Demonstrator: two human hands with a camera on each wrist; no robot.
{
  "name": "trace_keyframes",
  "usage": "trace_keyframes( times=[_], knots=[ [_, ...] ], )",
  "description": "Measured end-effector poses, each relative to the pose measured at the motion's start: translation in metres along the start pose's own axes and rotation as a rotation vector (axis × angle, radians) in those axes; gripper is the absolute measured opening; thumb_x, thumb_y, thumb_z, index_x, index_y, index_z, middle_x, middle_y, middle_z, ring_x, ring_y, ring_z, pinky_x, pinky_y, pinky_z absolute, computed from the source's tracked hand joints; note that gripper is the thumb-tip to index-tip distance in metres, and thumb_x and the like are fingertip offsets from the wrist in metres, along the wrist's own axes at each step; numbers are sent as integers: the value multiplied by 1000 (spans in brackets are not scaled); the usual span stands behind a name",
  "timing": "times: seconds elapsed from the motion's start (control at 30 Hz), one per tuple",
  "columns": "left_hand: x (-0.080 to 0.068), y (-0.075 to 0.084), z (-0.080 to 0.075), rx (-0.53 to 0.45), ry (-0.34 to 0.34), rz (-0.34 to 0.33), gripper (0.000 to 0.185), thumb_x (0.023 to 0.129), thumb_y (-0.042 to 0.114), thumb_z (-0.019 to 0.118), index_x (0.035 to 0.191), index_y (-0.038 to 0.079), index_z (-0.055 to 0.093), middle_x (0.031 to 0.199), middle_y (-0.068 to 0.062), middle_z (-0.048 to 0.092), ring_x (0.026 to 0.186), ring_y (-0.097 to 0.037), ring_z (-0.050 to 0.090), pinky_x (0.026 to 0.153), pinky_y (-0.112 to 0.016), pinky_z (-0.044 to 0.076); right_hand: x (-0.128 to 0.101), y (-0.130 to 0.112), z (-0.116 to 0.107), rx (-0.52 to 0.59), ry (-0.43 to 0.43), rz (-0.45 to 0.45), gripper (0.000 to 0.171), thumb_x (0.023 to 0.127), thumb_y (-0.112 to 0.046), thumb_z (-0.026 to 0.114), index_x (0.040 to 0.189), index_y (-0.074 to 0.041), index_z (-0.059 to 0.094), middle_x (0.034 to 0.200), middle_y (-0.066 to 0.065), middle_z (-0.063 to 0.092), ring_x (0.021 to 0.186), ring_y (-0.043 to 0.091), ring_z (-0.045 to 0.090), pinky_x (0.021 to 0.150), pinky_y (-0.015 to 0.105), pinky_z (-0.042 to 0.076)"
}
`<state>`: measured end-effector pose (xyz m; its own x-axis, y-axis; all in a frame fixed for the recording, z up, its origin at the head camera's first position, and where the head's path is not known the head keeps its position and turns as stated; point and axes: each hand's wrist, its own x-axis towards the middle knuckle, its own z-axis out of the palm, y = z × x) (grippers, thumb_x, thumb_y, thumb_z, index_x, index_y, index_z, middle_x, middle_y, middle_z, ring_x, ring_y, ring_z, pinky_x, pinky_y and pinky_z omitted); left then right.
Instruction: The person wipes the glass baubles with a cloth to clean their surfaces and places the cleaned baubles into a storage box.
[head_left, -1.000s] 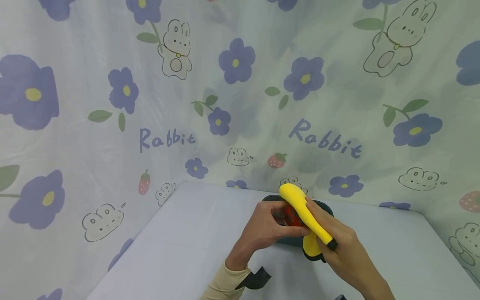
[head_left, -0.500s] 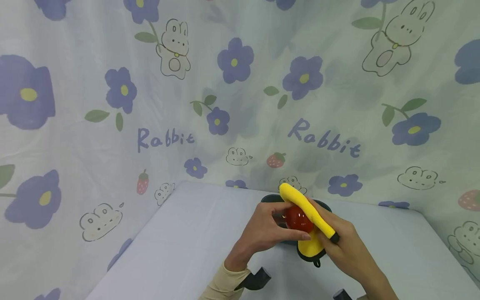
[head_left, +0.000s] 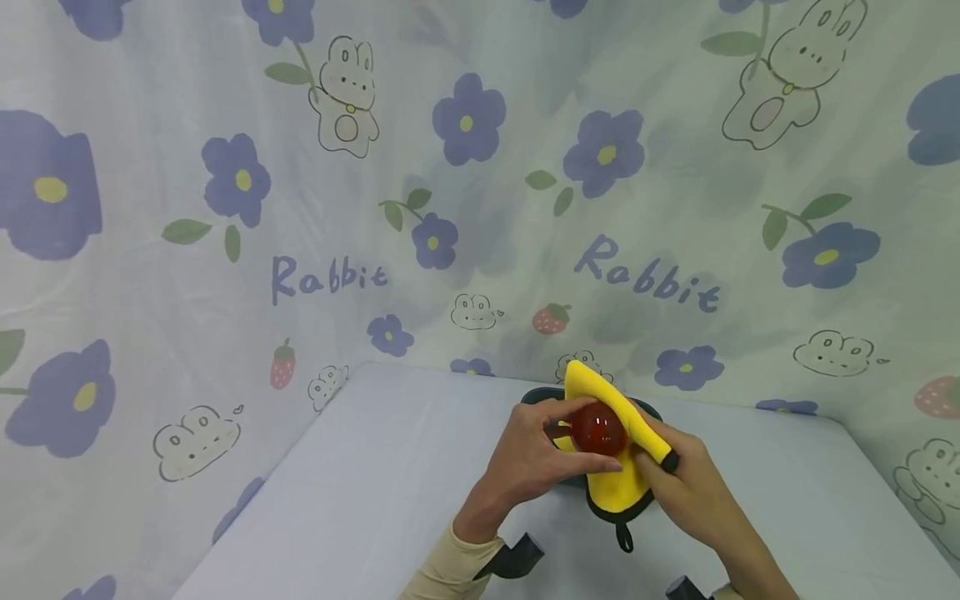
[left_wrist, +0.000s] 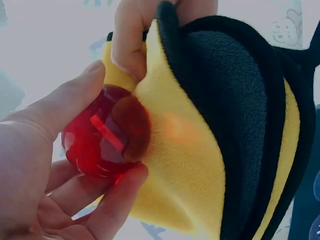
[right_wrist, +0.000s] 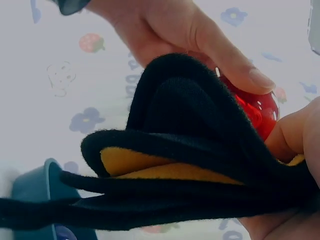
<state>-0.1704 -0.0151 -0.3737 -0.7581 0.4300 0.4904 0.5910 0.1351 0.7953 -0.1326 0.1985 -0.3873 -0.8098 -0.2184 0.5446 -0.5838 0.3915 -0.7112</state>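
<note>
My left hand (head_left: 521, 458) grips a shiny, see-through red ball (head_left: 598, 431) between thumb and fingers. In my right hand (head_left: 690, 487) is a folded cloth (head_left: 617, 493), yellow on one face and dark on the other, with a black edge and a hanging loop (head_left: 625, 537). The yellow face lies against the ball's side, as the left wrist view shows with the red ball (left_wrist: 95, 145) against the yellow cloth (left_wrist: 180, 155). Dark folds of the cloth (right_wrist: 185, 110) hide part of the ball in the right wrist view.
Behind and below the hands stands a dark teal tub (head_left: 542, 394) on the white-covered table (head_left: 360, 483). A round bluish thing (right_wrist: 65, 232) shows inside it in the right wrist view. A curtain (head_left: 510, 208) printed with flowers and rabbits hangs at the back.
The red ball has come into fuller view between the left fingers. The cloth's lower part has swung left and down, showing its loop, while its upper fold has bent round the ball.
</note>
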Motion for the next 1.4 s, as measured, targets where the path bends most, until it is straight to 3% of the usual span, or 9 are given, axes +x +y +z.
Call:
trace_keyframes(
  times=[0.1,0.37,0.63,0.8,0.97,1.4],
  knots=[
    [0,-2,0,-4,23,-4,54,81,26,90,132,17,71,123,1,76,106,-6,72,90,-23,61,2,1,0,43,-13,39,40,95,8,57,135,10,59,90,13,61,70,11,61,60,26,59],
    [1,-8,2,-19,84,7,56,83,35,89,135,27,69,122,5,77,105,-7,73,90,-26,61,5,6,1,120,-35,204,32,98,1,58,129,10,61,99,17,64,76,11,64,69,23,62],
    [5,-13,4,-24,116,-17,57,83,36,88,135,22,70,125,3,76,111,-9,72,93,-27,61,7,9,-1,203,-59,397,34,99,-7,58,129,9,61,104,17,65,80,15,65,75,24,62],
    [7,-16,5,-36,130,-86,64,82,38,89,138,17,66,129,0,74,114,-15,72,95,-28,61,7,10,-4,268,-83,471,35,100,-10,57,129,10,57,102,13,64,84,17,65,78,24,61],
    [9,-21,6,-53,135,-172,65,83,38,88,137,13,62,126,-2,76,113,-18,72,97,-31,60,7,14,-5,348,-111,507,39,102,-10,54,133,12,52,104,10,63,89,18,65,83,24,61],
    [10,-36,2,-128,100,-171,51,82,33,89,129,21,72,123,1,76,103,-11,69,90,-24,61,4,25,-10,488,-151,545,36,103,-10,52,132,12,49,105,3,64,93,16,66,85,27,62]
  ],
)
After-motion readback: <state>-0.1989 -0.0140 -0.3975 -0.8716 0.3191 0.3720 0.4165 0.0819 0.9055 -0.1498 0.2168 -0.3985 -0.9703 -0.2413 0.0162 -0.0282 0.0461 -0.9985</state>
